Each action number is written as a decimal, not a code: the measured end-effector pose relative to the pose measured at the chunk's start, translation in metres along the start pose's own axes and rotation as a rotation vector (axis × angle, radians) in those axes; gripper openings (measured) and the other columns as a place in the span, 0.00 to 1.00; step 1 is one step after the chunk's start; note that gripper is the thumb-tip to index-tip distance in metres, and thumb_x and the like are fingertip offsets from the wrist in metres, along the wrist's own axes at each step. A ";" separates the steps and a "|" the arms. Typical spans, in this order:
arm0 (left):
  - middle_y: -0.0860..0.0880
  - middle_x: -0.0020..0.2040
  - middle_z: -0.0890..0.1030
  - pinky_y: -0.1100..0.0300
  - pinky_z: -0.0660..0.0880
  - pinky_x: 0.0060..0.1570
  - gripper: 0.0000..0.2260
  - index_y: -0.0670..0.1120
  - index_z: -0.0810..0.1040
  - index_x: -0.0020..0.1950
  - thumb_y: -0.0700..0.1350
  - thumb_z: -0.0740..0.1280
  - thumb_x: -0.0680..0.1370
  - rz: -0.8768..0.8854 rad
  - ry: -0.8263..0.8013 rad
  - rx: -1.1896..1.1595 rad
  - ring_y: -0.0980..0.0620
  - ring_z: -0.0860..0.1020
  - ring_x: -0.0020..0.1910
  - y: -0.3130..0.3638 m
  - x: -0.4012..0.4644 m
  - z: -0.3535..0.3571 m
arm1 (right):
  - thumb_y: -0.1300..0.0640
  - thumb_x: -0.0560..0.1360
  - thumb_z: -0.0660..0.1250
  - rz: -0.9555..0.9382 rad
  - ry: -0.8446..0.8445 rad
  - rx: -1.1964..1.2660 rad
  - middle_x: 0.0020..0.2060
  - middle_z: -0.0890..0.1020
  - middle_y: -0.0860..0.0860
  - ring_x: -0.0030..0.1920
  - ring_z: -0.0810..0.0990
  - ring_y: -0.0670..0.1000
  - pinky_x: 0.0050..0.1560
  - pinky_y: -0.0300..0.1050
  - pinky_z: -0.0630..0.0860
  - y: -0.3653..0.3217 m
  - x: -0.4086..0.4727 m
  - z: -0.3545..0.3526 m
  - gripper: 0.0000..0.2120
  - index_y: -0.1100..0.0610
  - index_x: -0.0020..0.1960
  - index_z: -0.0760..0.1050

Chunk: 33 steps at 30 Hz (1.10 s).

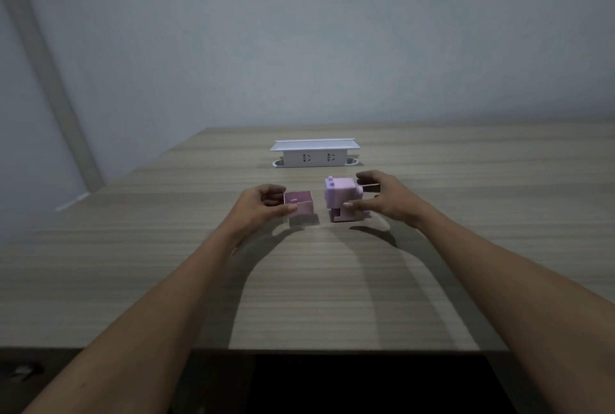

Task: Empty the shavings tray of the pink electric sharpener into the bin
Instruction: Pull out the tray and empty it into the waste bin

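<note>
The pink electric sharpener (342,198) stands on the wooden table (332,280), with an empty slot showing in its lower front. My right hand (379,197) grips its right side, thumb at the front and fingers over the back. The shavings tray (299,202), a small translucent pink box open at the top, is out of the sharpener and just left of it. My left hand (266,204) holds the tray by its left end, slightly above the table. I cannot make out what lies inside the tray. No bin is in view.
A white pop-up socket box (314,154) with its lid raised stands on the table behind the sharpener. The table's near edge (332,350) runs below my forearms, with dark space under it. A grey wall stands behind the table.
</note>
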<state>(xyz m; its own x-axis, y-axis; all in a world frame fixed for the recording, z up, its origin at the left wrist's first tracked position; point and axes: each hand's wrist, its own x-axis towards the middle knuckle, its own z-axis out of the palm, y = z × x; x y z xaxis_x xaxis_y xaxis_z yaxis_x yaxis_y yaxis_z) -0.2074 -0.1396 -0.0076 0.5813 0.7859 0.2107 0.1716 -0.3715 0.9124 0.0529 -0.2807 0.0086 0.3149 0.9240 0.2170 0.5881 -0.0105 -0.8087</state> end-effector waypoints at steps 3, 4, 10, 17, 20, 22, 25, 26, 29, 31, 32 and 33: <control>0.42 0.60 0.83 0.71 0.80 0.45 0.27 0.38 0.76 0.69 0.38 0.78 0.72 0.015 0.004 0.006 0.51 0.83 0.54 0.016 -0.005 -0.006 | 0.53 0.66 0.82 -0.044 0.012 -0.004 0.71 0.75 0.53 0.71 0.73 0.52 0.68 0.45 0.71 -0.016 -0.003 -0.010 0.43 0.60 0.76 0.67; 0.42 0.60 0.83 0.71 0.80 0.45 0.26 0.38 0.76 0.68 0.38 0.78 0.72 0.023 0.008 0.004 0.50 0.83 0.54 0.022 -0.007 -0.007 | 0.52 0.66 0.82 -0.057 0.022 -0.009 0.71 0.75 0.53 0.71 0.73 0.52 0.66 0.44 0.71 -0.022 -0.005 -0.014 0.43 0.59 0.76 0.68; 0.43 0.57 0.85 0.66 0.81 0.51 0.26 0.38 0.78 0.67 0.38 0.79 0.70 0.089 -0.035 -0.012 0.50 0.84 0.53 0.064 -0.019 0.012 | 0.49 0.65 0.82 -0.110 0.043 -0.005 0.65 0.79 0.51 0.64 0.77 0.48 0.60 0.37 0.71 -0.050 -0.030 -0.032 0.39 0.58 0.72 0.72; 0.40 0.60 0.84 0.63 0.81 0.54 0.25 0.38 0.77 0.66 0.37 0.79 0.71 0.163 -0.154 -0.060 0.48 0.84 0.57 0.108 -0.033 0.070 | 0.54 0.65 0.83 -0.077 0.031 0.046 0.58 0.84 0.51 0.58 0.83 0.46 0.62 0.40 0.79 -0.059 -0.078 -0.061 0.35 0.59 0.69 0.76; 0.41 0.61 0.84 0.60 0.80 0.59 0.27 0.37 0.77 0.68 0.40 0.79 0.71 0.195 -0.202 -0.070 0.49 0.84 0.59 0.121 -0.041 0.097 | 0.55 0.66 0.82 -0.060 0.055 0.043 0.54 0.87 0.51 0.55 0.85 0.45 0.60 0.41 0.80 -0.059 -0.100 -0.082 0.30 0.60 0.66 0.79; 0.42 0.61 0.84 0.60 0.80 0.60 0.29 0.38 0.76 0.70 0.42 0.80 0.71 0.222 -0.226 -0.072 0.50 0.83 0.59 0.130 -0.045 0.115 | 0.56 0.67 0.82 -0.050 0.103 0.029 0.54 0.87 0.53 0.55 0.86 0.48 0.62 0.44 0.80 -0.056 -0.116 -0.097 0.29 0.60 0.65 0.80; 0.43 0.60 0.84 0.70 0.80 0.50 0.27 0.39 0.77 0.69 0.42 0.78 0.72 0.278 -0.258 -0.081 0.55 0.84 0.54 0.148 -0.053 0.146 | 0.57 0.67 0.81 -0.028 0.175 0.035 0.55 0.87 0.54 0.57 0.85 0.49 0.60 0.41 0.80 -0.047 -0.147 -0.123 0.29 0.61 0.66 0.80; 0.43 0.60 0.84 0.71 0.79 0.47 0.27 0.39 0.77 0.69 0.42 0.78 0.73 0.289 -0.275 -0.095 0.55 0.83 0.53 0.155 -0.056 0.158 | 0.56 0.67 0.82 -0.015 0.191 0.034 0.55 0.87 0.53 0.57 0.85 0.49 0.59 0.40 0.80 -0.044 -0.158 -0.132 0.29 0.61 0.66 0.79; 0.41 0.60 0.84 0.70 0.80 0.49 0.25 0.37 0.77 0.69 0.40 0.77 0.73 0.299 -0.328 -0.134 0.52 0.84 0.52 0.167 -0.067 0.196 | 0.51 0.65 0.83 0.038 0.234 -0.008 0.55 0.87 0.50 0.57 0.85 0.47 0.62 0.43 0.79 -0.029 -0.195 -0.160 0.31 0.58 0.65 0.81; 0.40 0.60 0.84 0.68 0.80 0.50 0.26 0.37 0.76 0.69 0.40 0.78 0.73 0.303 -0.375 -0.158 0.51 0.84 0.52 0.175 -0.073 0.221 | 0.50 0.64 0.83 0.061 0.281 -0.015 0.54 0.87 0.49 0.57 0.85 0.47 0.63 0.46 0.79 -0.020 -0.220 -0.178 0.30 0.58 0.63 0.82; 0.41 0.60 0.84 0.67 0.80 0.51 0.27 0.37 0.76 0.69 0.41 0.78 0.73 0.302 -0.406 -0.169 0.51 0.84 0.54 0.179 -0.077 0.234 | 0.49 0.64 0.83 0.073 0.309 -0.014 0.54 0.88 0.50 0.57 0.85 0.47 0.64 0.46 0.79 -0.013 -0.233 -0.186 0.30 0.58 0.62 0.83; 0.42 0.61 0.84 0.67 0.80 0.52 0.28 0.37 0.76 0.70 0.42 0.78 0.72 0.307 -0.423 -0.172 0.51 0.84 0.56 0.183 -0.077 0.238 | 0.49 0.63 0.83 0.076 0.329 -0.016 0.54 0.88 0.50 0.57 0.85 0.48 0.64 0.46 0.79 -0.012 -0.238 -0.192 0.31 0.59 0.62 0.83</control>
<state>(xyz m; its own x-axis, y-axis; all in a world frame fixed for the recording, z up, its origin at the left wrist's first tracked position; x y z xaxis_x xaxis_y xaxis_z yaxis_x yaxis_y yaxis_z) -0.0310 -0.3857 0.0600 0.8594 0.3733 0.3494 -0.1683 -0.4388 0.8827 0.1139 -0.5740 0.0712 0.5800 0.7478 0.3233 0.5644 -0.0826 -0.8214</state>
